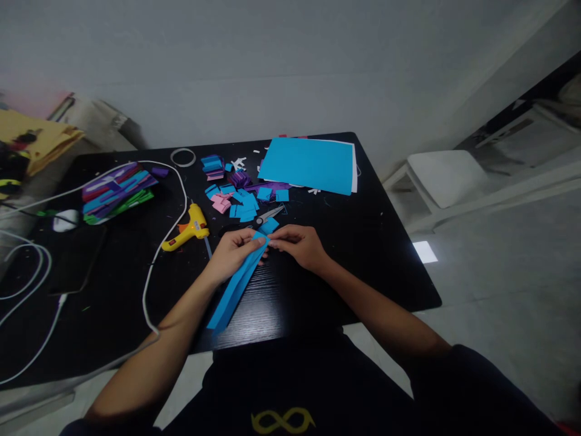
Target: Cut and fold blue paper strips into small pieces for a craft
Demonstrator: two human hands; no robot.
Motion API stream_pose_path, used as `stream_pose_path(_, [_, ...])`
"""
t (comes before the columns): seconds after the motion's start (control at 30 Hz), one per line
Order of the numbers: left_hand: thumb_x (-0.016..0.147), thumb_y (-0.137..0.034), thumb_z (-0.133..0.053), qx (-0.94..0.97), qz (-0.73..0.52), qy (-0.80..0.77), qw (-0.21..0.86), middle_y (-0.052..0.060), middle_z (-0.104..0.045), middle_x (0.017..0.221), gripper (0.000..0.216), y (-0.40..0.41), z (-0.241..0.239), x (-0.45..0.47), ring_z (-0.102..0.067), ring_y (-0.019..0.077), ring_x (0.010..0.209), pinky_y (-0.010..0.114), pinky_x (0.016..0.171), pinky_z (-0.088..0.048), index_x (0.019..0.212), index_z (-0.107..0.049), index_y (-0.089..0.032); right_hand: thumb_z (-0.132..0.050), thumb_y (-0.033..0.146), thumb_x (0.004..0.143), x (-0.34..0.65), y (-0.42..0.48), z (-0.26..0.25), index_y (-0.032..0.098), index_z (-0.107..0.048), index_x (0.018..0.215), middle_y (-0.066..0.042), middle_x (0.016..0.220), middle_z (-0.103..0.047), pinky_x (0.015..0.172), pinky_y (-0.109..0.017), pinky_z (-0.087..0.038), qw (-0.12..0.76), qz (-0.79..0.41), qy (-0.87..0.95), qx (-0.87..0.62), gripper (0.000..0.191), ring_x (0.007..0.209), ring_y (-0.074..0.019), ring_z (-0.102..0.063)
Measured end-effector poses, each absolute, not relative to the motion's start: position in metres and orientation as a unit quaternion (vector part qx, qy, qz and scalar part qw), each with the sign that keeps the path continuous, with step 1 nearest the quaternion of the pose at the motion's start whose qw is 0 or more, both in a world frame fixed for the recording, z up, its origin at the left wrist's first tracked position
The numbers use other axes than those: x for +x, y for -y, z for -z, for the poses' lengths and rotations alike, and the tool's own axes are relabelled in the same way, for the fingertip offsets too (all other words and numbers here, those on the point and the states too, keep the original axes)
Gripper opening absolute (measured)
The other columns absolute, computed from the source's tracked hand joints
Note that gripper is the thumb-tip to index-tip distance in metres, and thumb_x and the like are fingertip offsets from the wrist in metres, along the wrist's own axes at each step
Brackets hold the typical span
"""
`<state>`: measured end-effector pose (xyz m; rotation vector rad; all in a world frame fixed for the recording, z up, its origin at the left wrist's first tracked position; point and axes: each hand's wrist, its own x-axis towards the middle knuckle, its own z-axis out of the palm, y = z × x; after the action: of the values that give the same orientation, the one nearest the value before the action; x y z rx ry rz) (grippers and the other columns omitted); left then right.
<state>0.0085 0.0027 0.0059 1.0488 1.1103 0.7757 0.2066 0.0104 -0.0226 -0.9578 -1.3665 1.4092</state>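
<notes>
Location: a craft corner in a room consistent with a home; exact building type cannot be determined. Evidence, clock face centred on the view: black table against a plain pale wall at 12; yellow glue gun at 9; cut paper pieces at 10; blue sheet just past 12. Domestic signs: phone on a white cable, farther out near 9; white stool near 3; pale tiled floor between 3 and 4.

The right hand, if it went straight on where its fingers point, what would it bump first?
Probably the blue paper strip that the right hand seems to pinch, then the left hand; depth is unclear.
</notes>
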Motion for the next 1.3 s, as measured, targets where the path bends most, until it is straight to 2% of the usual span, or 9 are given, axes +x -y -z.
stream_pose_path(0.57, [0.076,-0.045,-0.083,0.487,-0.337,-0.49,0.64,0.002,-0.072,0.07,0.034,-0.0029,-0.0038,0.008,-0.067,0.0129,0.059,0.024,0.059,-0.061,0.082,-0.073,-0.013,-0.085,0.033,0.075,0.2072,-0.0105,0.0279,0.02,-0.081,0.086,-0.003,0.084,-0.078,0.066,-0.027,-0.056,0.461,-0.57,0.559,-0.387,0.018,0.072,-0.0164,-0.071])
stream_pose_path(0.83, [0.078,-0.042,-0.082,0.491,-0.344,-0.478,0.642,0.002,-0.073,0.071,0.031,-0.0024,0.0009,0.0063,-0.069,0.0132,0.06,0.024,0.059,-0.061,0.082,-0.072,-0.014,-0.085,0.04,0.074,0.2071,-0.0109,0.0282,0.021,-0.081,0.086,-0.004,0.084,-0.078,0.065,-0.028,-0.057,0.455,-0.573,0.557,-0.392,0.023,0.073,-0.0175,-0.071])
stream_pose_path(1.3, [0.075,-0.042,-0.083,0.476,-0.363,-0.478,0.642,0.002,-0.071,0.067,0.031,-0.003,0.0025,0.0103,-0.068,0.0141,0.06,0.024,0.055,-0.061,0.08,-0.071,-0.013,-0.084,0.034,0.074,0.2073,-0.0116,0.0285,0.022,-0.081,0.086,-0.003,0.084,-0.079,0.064,-0.03,-0.057,0.448,-0.581,0.55,-0.399,0.017,0.072,-0.0177,-0.071])
